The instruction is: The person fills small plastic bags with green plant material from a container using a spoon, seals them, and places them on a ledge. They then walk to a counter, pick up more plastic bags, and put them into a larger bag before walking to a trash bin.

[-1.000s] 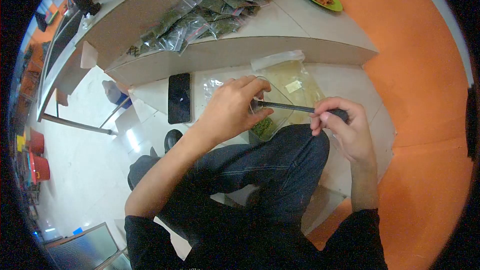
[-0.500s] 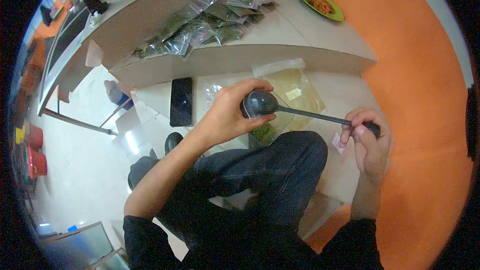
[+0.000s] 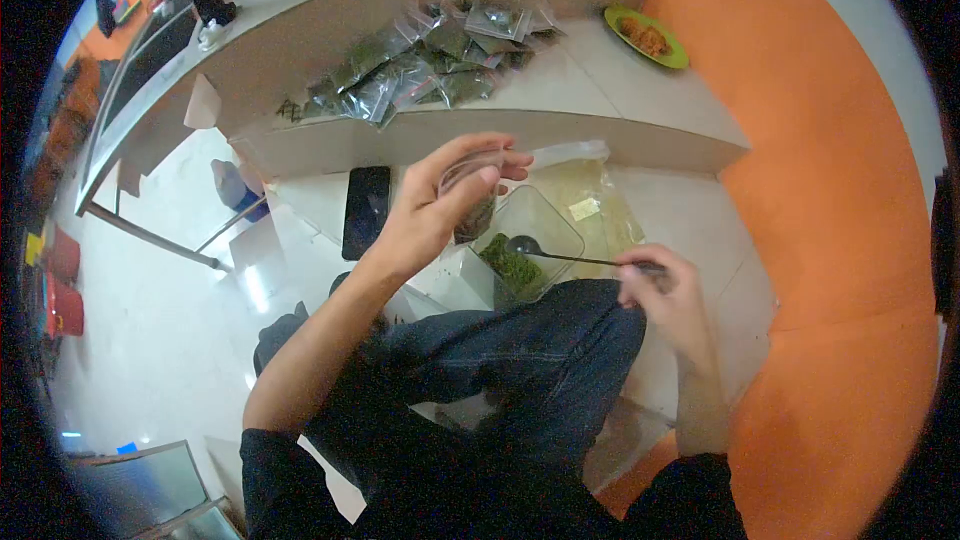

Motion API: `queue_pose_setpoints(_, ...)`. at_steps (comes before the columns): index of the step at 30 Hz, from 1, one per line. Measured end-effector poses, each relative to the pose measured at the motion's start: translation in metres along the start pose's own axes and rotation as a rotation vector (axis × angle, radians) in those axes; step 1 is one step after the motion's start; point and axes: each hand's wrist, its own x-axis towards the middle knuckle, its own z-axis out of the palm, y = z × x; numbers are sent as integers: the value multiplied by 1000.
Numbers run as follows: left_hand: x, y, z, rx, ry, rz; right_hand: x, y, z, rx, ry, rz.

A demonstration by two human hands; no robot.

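Observation:
My left hand (image 3: 440, 195) is closed around a small clear plastic bag (image 3: 476, 202), with something dark in its lower part. In my right hand (image 3: 665, 285) is the handle of a black ladle (image 3: 525, 245). The ladle's round bowl sits at the green chopped leaves (image 3: 512, 268) inside a clear plastic container (image 3: 560, 212). That container stands on the step just in front of my bent leg. Below and left of the bag, a white box-like thing (image 3: 450, 280) is partly hidden by my left arm.
A large clear bag (image 3: 615, 200) with a label lies behind the container. To the left lies a black phone (image 3: 367, 212). Several filled zip bags (image 3: 430, 55) are piled on the upper step, near a green plate (image 3: 672, 58) of food. An orange wall (image 3: 840, 240) rises on the right.
The ladle has moved away from the bag at my left hand, down into the container. My right hand came left and slightly lower; my left hand shifted a little left, showing the bag.

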Motion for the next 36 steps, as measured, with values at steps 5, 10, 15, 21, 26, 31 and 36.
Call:
queue_pose_setpoints(5, -1, 6, -12, -200, -52, 2, 17, -26, 33, -406, 147, -283)
queue_pose_setpoints(10, -6, 23, -5, -388, -83, -37, 35, -40, 96, 28, -48, -317)
queue_pose_setpoints(15, -13, 29, -17, -350, -114, -27, 52, -53, 124, 152, -412, -36)
queue_pose_setpoints(21, -26, 46, -46, -198, -156, 25, 58, -59, 142, 351, -300, -137)
queue_pose_setpoints(26, -31, 47, -65, -66, -50, 85, 65, -64, 148, 172, -447, -78)
queue_pose_setpoints(31, -41, 58, -73, 259, 144, 56, 72, -60, 157, 45, -310, -330)
queue_pose_setpoints(36, -44, 46, -67, 371, 188, 132, 83, -78, 154, 136, -233, -415)
